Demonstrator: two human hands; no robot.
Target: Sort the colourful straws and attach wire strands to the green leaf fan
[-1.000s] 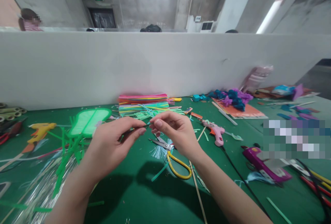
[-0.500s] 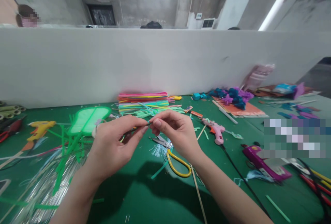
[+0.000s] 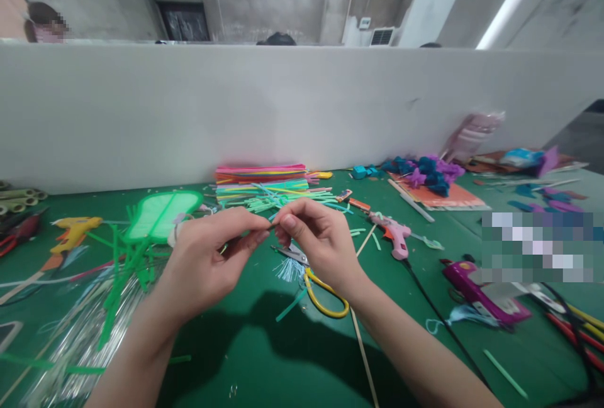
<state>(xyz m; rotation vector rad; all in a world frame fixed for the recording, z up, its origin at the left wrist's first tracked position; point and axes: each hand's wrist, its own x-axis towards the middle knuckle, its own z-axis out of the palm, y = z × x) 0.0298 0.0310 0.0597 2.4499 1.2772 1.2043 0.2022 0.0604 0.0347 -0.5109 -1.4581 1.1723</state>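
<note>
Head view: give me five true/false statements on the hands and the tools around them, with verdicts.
1. Both hands meet at the fingertips, pinching a thin strip between them. True: the left hand and right hand meet at a thin strip.
2. The yellow-handled scissors lie on the table under the right hand. True: the yellow-handled scissors rest on the green table.
3. The right hand holds the pink glue gun. False: the pink glue gun lies on the table, apart from that hand.
4. The yellow glue gun is on the right side of the table. False: the yellow glue gun lies at the left.
5. The stack of coloured strips sits against the white wall. True: the stack of coloured strips lies at the foot of the white wall.
</note>
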